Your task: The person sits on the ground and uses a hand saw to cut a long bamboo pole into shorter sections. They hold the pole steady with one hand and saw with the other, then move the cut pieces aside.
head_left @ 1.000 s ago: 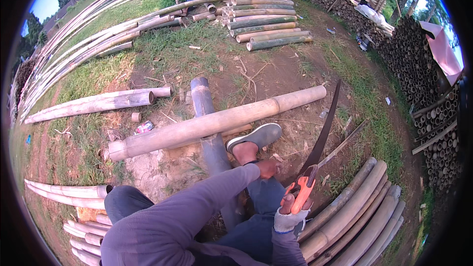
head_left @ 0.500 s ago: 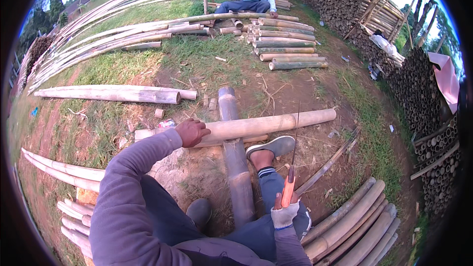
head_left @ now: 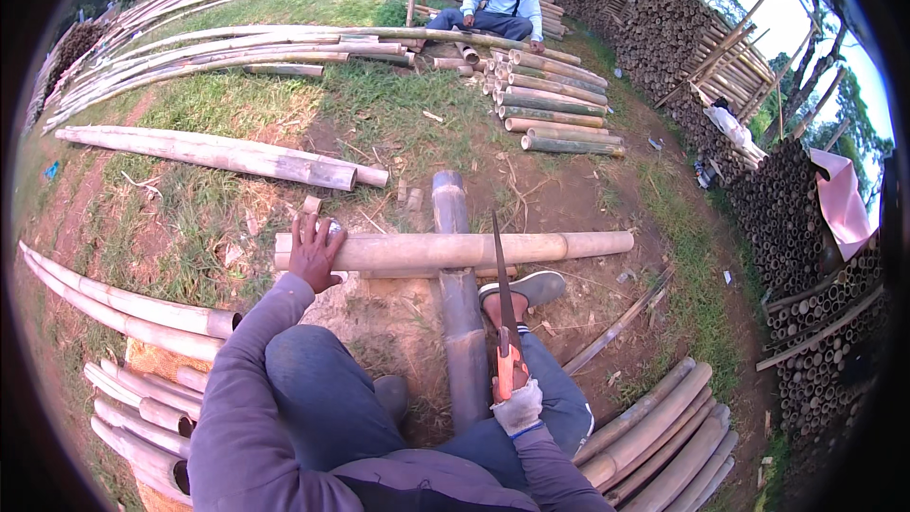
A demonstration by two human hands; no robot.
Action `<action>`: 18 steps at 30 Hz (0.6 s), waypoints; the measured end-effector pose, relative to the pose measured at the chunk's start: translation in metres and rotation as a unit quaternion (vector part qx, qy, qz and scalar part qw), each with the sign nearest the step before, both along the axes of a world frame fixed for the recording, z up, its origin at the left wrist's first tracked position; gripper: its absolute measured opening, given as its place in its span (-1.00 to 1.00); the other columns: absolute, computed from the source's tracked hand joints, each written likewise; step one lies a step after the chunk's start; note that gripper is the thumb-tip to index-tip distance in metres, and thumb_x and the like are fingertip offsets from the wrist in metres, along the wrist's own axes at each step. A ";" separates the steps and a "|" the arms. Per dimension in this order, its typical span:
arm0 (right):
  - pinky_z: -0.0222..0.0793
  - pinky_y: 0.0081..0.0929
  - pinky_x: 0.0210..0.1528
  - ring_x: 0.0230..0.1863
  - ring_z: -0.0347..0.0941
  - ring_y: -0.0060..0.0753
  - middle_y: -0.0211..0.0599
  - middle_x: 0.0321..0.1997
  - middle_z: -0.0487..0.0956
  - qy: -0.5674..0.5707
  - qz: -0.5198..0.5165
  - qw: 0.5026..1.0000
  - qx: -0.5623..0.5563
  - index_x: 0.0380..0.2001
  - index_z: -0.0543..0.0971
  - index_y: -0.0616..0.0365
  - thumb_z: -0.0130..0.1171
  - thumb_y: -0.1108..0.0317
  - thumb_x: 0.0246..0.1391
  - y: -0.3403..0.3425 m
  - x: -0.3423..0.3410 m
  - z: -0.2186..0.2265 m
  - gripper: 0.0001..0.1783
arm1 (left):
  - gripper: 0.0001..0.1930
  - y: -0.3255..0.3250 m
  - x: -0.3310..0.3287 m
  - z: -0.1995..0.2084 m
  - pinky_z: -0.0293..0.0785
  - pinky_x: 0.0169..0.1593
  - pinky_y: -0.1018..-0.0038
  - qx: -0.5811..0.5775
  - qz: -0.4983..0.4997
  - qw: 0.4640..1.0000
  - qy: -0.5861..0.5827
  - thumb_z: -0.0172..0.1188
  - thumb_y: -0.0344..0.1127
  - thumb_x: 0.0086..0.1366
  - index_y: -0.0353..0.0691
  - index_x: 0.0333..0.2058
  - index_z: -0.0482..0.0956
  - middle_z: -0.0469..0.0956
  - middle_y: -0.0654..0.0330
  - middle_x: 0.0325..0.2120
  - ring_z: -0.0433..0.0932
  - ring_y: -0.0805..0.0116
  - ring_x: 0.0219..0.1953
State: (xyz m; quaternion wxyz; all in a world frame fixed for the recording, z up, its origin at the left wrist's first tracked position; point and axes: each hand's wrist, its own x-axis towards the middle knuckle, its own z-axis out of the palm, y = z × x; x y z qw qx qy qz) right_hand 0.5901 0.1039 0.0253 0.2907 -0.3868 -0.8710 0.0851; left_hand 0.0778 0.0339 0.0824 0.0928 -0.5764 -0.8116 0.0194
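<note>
A pale bamboo pole (head_left: 417, 251) lies crosswise before me on top of a darker, thicker bamboo log (head_left: 463, 322). My bare left hand (head_left: 316, 251) rests on the pole near its left end, fingers spread. In my right hand (head_left: 518, 406), which wears a whitish glove, is the orange handle of a handsaw (head_left: 509, 365). The saw's dark blade points away from me and passes over the pole, right of the log; I cannot tell whether it touches. Another pale length shows partly beneath the pole. My shoe (head_left: 536, 289) is just below the pole, right of the log.
Bamboo poles lie at the left (head_left: 133, 303) and far left (head_left: 218, 156). Cut lengths are piled at the lower right (head_left: 645, 427), lower left (head_left: 142, 417) and back (head_left: 559, 104). A seated person (head_left: 502, 0) is behind the back pile. Tall bamboo stacks (head_left: 654, 28) line the right.
My left hand has moved left to the pole's end, its fingers now spread. The saw has shifted left and its blade shows broader. The pole appears more level in view, which has shifted.
</note>
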 end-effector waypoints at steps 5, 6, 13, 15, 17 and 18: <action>0.58 0.04 -0.25 -0.31 0.64 0.29 0.09 -0.33 0.64 -0.123 -0.005 0.992 0.022 -0.18 0.68 0.25 0.50 0.04 0.07 -0.003 0.011 -0.016 -0.53 | 0.06 0.005 -0.008 -0.017 -0.36 0.60 -0.34 -0.025 0.016 1.000 -0.010 0.60 0.17 0.01 0.09 0.47 0.31 0.26 -0.05 0.47 -0.01 -0.17 0.61; 0.57 0.06 -0.27 -0.33 0.63 0.29 0.09 -0.39 0.62 -0.143 0.000 0.989 0.036 -0.27 0.71 0.24 0.51 -0.02 0.04 -0.004 0.013 -0.020 -0.51 | 0.05 0.004 -0.004 -0.012 -0.37 0.60 -0.33 -0.022 0.017 0.999 -0.023 0.59 0.16 0.03 0.08 0.47 0.30 0.25 -0.05 0.47 -0.02 -0.16 0.62; 0.57 0.02 -0.15 -0.30 0.69 0.00 -0.17 -0.50 0.70 -0.283 0.055 0.958 -0.013 -0.61 0.77 -0.03 0.55 -0.01 -0.30 0.003 -0.002 -0.017 -0.68 | -0.09 -0.036 0.004 -0.021 -0.15 0.58 -0.19 0.159 -0.022 0.985 -0.064 0.54 0.06 0.09 0.09 0.42 0.39 0.31 0.04 0.42 0.11 -0.12 0.55; 0.59 -0.01 -0.14 -0.28 0.70 -0.02 -0.15 -0.45 0.72 -0.299 0.071 0.950 -0.052 -0.53 0.79 -0.02 0.52 -0.01 -0.21 0.007 -0.004 -0.020 -0.69 | -0.31 -0.044 0.007 -0.017 0.14 0.43 -0.10 0.212 -0.019 0.976 -0.046 0.49 -0.02 0.13 0.08 0.26 0.53 0.47 0.09 0.24 0.34 -0.01 0.38; 0.60 -0.04 -0.13 -0.27 0.71 -0.02 -0.12 -0.40 0.74 -0.311 0.081 0.945 -0.069 -0.45 0.81 -0.01 0.49 -0.02 -0.10 0.008 -0.006 -0.023 -0.68 | -0.41 -0.044 0.006 -0.011 0.21 0.34 -0.05 0.170 -0.004 0.980 -0.108 0.48 -0.05 0.15 0.06 0.17 0.58 0.54 0.12 0.16 0.44 0.06 0.28; 0.61 -0.05 -0.11 -0.26 0.71 -0.01 -0.11 -0.39 0.75 -0.317 0.086 0.942 -0.070 -0.44 0.82 0.00 0.49 -0.02 -0.10 0.009 -0.005 -0.023 -0.67 | -0.46 -0.043 0.005 -0.008 0.25 0.30 -0.03 0.148 0.003 0.979 -0.139 0.48 -0.06 0.16 0.06 0.12 0.61 0.57 0.14 0.11 0.49 0.09 0.23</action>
